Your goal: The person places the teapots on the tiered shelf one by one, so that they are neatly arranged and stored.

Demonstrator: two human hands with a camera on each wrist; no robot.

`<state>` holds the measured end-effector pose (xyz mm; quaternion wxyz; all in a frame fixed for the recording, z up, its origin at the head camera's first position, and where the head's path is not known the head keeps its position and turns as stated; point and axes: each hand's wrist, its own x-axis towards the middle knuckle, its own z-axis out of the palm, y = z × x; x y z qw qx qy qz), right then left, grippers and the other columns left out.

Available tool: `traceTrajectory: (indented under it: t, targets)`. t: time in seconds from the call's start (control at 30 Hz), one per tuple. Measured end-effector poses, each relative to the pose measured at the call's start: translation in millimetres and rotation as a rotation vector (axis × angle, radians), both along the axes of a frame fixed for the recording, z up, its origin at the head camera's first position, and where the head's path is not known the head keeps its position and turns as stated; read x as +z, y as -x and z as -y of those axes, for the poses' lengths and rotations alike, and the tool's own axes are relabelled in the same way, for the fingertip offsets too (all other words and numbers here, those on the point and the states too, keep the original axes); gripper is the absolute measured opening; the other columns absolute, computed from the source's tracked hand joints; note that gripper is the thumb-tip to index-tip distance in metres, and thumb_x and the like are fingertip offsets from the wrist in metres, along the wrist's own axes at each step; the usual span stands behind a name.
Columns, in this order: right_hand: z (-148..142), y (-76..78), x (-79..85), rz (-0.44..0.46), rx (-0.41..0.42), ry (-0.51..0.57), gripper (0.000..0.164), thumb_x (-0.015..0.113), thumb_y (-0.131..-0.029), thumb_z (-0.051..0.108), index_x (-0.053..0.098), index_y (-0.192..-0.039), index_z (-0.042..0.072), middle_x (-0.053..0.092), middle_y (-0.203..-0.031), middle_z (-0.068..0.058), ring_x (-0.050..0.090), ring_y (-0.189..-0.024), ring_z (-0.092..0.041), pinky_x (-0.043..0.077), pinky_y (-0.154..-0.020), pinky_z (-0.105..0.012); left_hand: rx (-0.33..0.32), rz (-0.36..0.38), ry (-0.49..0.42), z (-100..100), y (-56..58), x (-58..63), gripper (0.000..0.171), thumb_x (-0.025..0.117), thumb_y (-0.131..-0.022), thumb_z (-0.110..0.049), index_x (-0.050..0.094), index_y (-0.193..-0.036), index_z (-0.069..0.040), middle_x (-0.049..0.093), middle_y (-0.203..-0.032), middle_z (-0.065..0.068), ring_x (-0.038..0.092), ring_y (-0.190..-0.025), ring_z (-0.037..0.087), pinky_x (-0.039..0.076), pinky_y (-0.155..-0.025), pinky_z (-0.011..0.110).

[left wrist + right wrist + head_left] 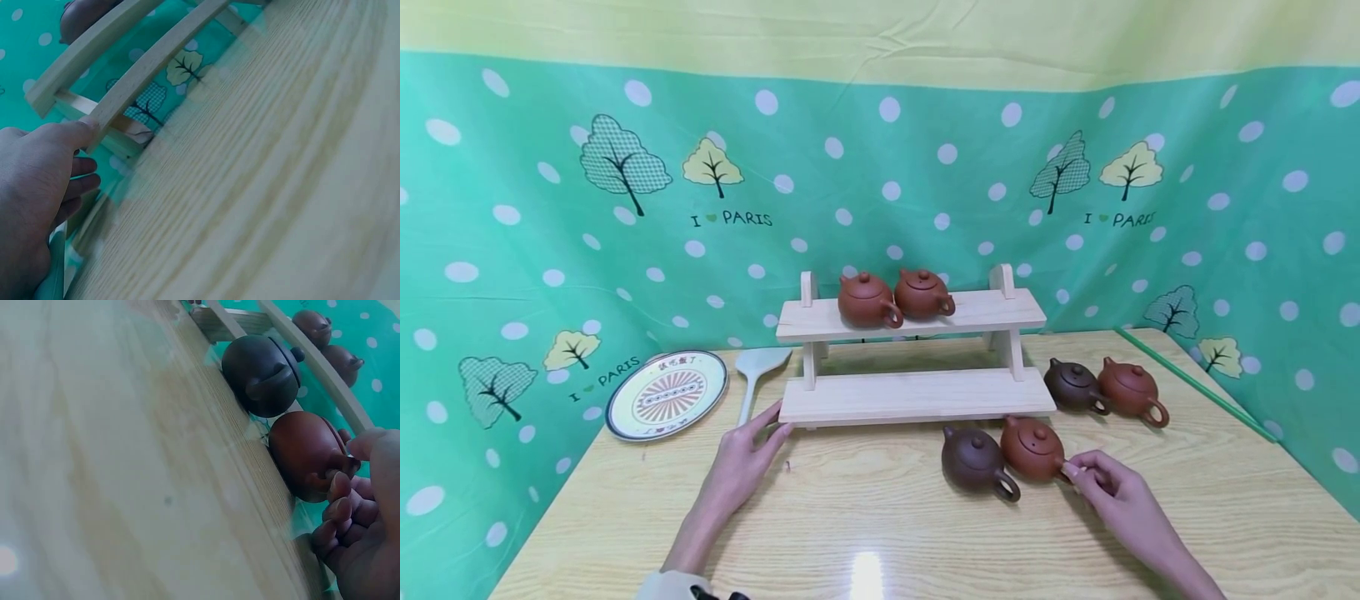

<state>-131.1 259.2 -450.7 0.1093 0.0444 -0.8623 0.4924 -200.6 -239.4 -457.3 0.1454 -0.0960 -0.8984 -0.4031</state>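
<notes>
A two-tier wooden shelf (917, 396) stands mid-table with two reddish clay teapots (865, 300) (922, 293) on its top board. My left hand (777, 419) touches the lower board's front left corner; in the left wrist view the thumb (84, 130) presses the shelf (144, 69) at that board's end. In front of the shelf sit a dark brown teapot (973, 461) and a reddish teapot (1032, 448). My right hand (1078, 473) pinches the reddish teapot's handle. The right wrist view shows the hand (347, 467) curled at the reddish pot (303, 456), with the dark pot (259, 375) beyond it.
Right of the shelf stand another dark teapot (1075, 386) and a reddish one (1131, 389). A patterned round plate (666, 394) and a pale paddle-shaped spoon (756, 371) lie at the back left. A green dotted cloth wall surrounds the wooden table (880, 533).
</notes>
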Motion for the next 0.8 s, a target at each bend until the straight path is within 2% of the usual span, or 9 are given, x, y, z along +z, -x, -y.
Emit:
traceTrajectory:
  t: [0.4,0.8]
  targets:
    - [-1.3,0.4,1.6,0.064,0.053,-0.043,0.012,0.063,-0.105,0.012,0.070,-0.107,0.003,0.050,-0.068,0.003,0.047,-0.058,-0.011,0.036,-0.051,-0.029,0.001,0.009,-0.010,0.0,-0.1,-0.4,0.055,0.067,-0.103,-0.034,0.056,-0.148,-0.005,0.068,-0.131,0.018,0.054,-0.132,0.041,0.040,-0.111,0.061]
    - [-2.7,-0.7,0.0,-0.004,0.087,-0.084,0.010,0.061,-0.105,0.008,0.071,-0.107,0.007,0.058,-0.076,0.004,0.049,-0.069,-0.007,0.037,-0.058,-0.025,0.008,0.020,-0.001,-0.3,-0.3,0.6,0.056,0.067,-0.103,-0.035,0.055,-0.148,-0.005,0.068,-0.131,0.018,0.053,-0.133,0.043,0.038,-0.112,0.062]
